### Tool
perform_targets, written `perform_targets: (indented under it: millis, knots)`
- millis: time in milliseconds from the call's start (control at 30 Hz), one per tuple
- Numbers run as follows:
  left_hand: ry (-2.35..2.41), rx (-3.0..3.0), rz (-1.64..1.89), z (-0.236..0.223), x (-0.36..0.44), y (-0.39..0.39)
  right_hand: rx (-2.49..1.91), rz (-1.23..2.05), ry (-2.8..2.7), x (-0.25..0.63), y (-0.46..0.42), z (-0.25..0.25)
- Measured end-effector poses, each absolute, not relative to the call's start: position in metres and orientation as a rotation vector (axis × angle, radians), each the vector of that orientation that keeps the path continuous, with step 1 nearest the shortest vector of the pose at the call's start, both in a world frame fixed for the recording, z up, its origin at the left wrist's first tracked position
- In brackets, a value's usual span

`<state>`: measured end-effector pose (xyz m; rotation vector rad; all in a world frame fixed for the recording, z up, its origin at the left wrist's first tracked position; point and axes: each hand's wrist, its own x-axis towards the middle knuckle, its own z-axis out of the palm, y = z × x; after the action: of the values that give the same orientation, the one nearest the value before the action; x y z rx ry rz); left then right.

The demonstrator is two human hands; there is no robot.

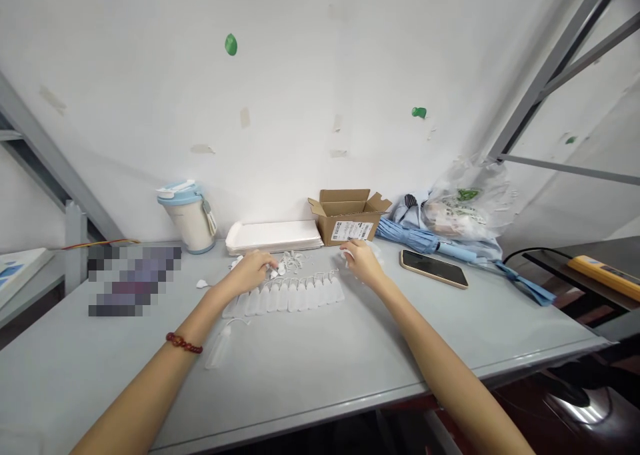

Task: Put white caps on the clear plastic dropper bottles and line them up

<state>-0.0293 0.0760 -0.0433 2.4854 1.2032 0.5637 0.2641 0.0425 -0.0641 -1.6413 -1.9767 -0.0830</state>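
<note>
My left hand (251, 270) hovers over the row's left end, its fingers loosely bent and apart, the tips beside small white pieces (281, 267). Looped white cords (295, 260) lie just right of those pieces. My right hand (363, 263) is past the row's right end, fingers apart, against a crumpled clear plastic bag (376, 250). Between and below the hands lies a row of several translucent, narrow tube-like pieces (295, 296) with thin cords at their far ends. One similar translucent piece (219, 347) lies apart, nearer the front, its cord curling right.
Behind the row are a stack of white trays (275, 235) and an open cardboard box (350, 223). A tumbler (187, 218) stands back left. To the right lie a phone (434, 269), a blue folded umbrella (415, 236) and a plastic bag (470, 205). The table's front edge (310, 415) runs below.
</note>
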Motion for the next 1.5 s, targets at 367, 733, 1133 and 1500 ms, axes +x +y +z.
perform_targets:
  millis: [367,733,1133,1500]
  knots:
    - [1.263,2.755,0.359,-0.057,-0.034,0.073,-1.679,-0.069,-1.837,0.281,0.050,-0.063]
    - [1.246,2.591,0.658,-0.051,-0.044,0.071,-1.765,-0.078,-1.892,0.284,0.048,-0.063]
    - [1.219,2.464,0.630,-0.042,-0.043,0.063,-1.868,0.042,-2.074,0.278,0.039,-0.052]
    - [1.233,2.638,0.609,-0.051,-0.042,0.070,-1.927,0.098,-2.138,0.281,0.039,-0.052]
